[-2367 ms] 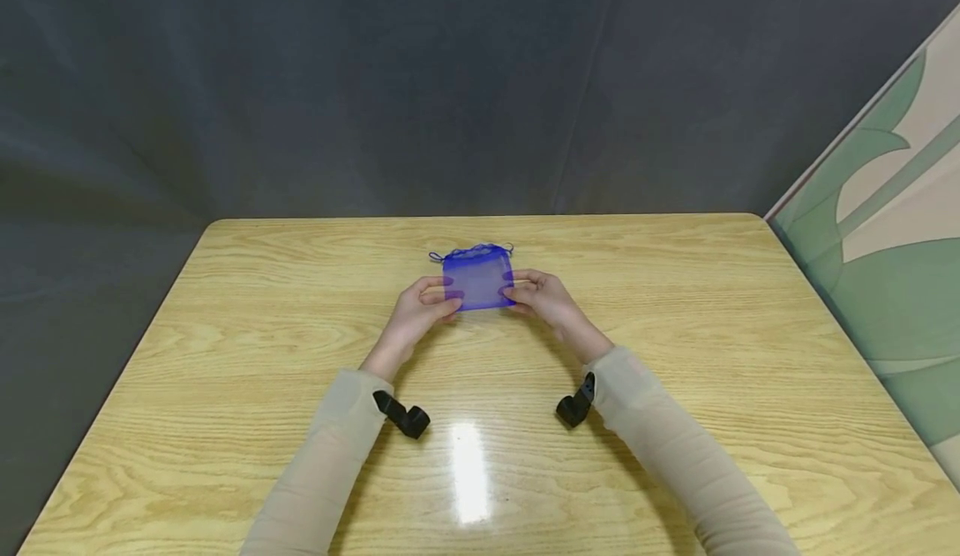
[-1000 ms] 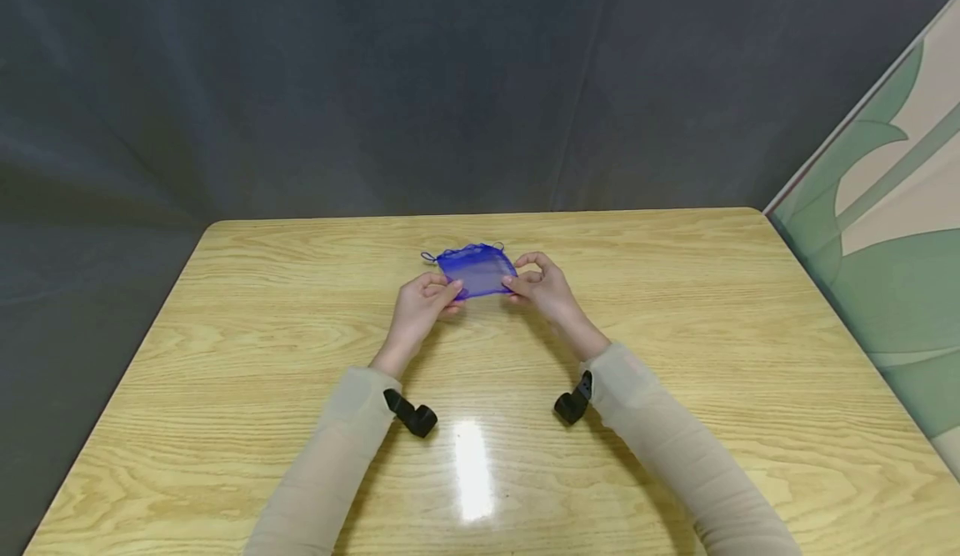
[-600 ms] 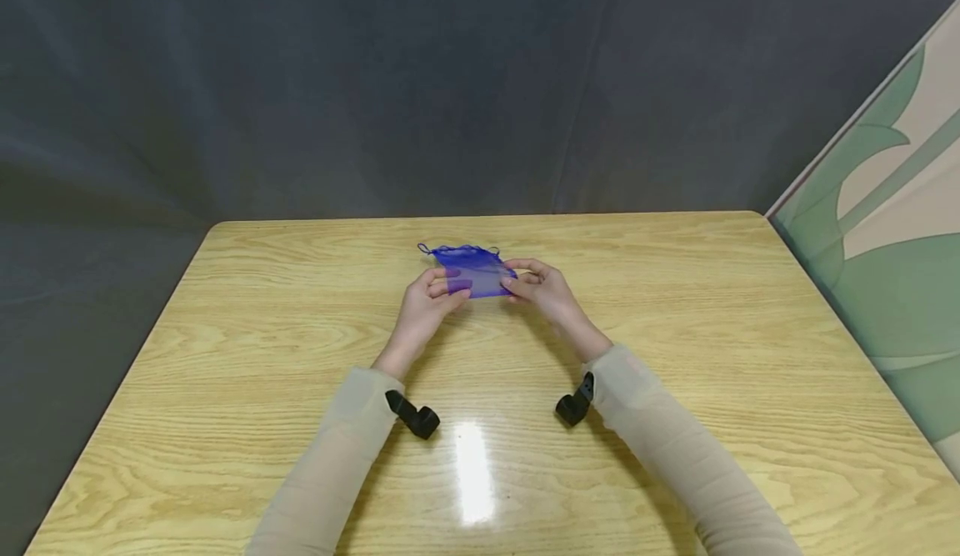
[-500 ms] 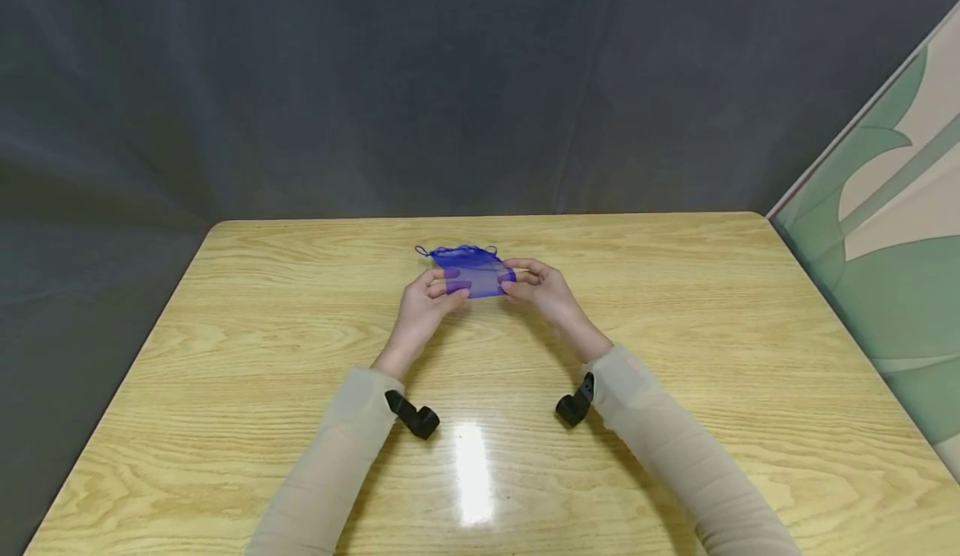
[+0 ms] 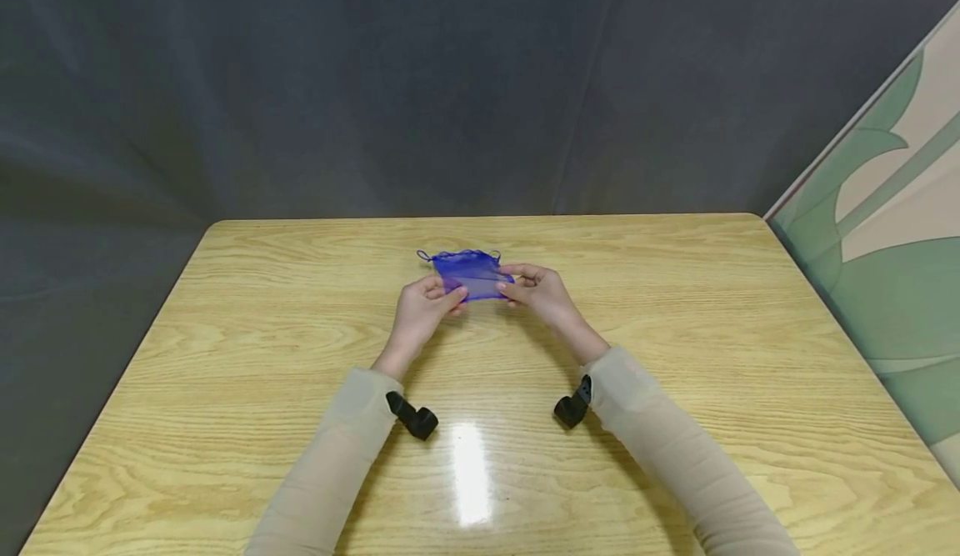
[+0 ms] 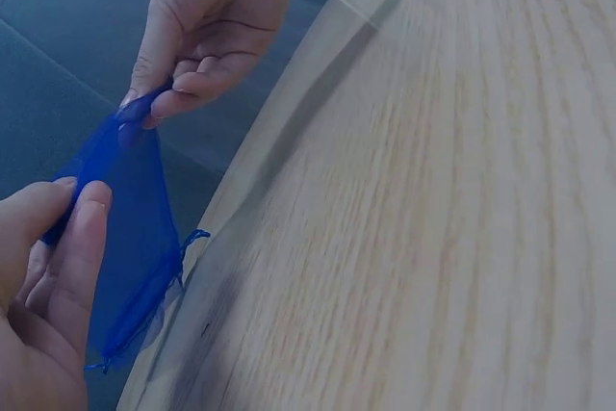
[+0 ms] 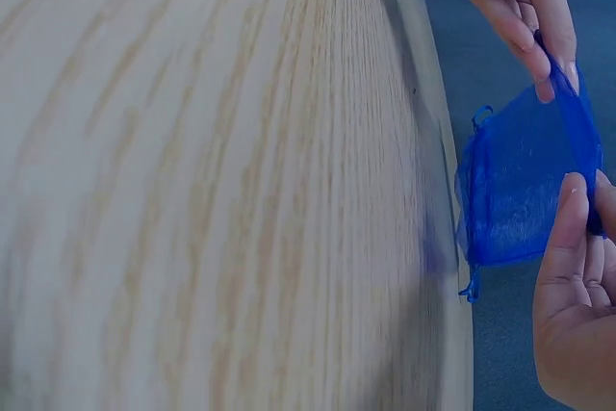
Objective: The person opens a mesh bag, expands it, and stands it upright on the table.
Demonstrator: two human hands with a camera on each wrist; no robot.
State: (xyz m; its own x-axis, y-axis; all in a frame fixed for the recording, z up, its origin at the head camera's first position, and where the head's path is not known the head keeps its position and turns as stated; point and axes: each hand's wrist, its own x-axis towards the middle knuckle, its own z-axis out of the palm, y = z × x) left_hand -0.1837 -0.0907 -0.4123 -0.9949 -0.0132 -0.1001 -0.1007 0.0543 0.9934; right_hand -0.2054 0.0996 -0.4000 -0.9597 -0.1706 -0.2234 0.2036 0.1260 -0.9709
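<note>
A small, sheer blue drawstring pouch (image 5: pixel 471 275) is stretched between both hands above the far half of the table. Its gathered mouth, with a cord loop at each end, points away from me. My left hand (image 5: pixel 422 310) pinches the near left corner between thumb and fingers, and my right hand (image 5: pixel 546 296) pinches the near right corner. In the left wrist view the pouch (image 6: pixel 135 228) hangs from the fingertips with its gathered end lowest. The right wrist view shows the near edge of the pouch (image 7: pixel 520 180) bunched or folded in the fingers. Nothing is visible inside it.
The light wooden table (image 5: pixel 247 356) runs to a dark curtain (image 5: pixel 375 89) at the back. At right stands a green and beige patterned panel (image 5: pixel 892 231). A black wrist camera (image 5: pixel 415 418) sticks out from the left sleeve, another wrist camera (image 5: pixel 573 406) from the right.
The pouch was spread flat between the hands; its near edge has since tipped and the fingers have shifted their pinch along it. The left hand has come slightly inward.
</note>
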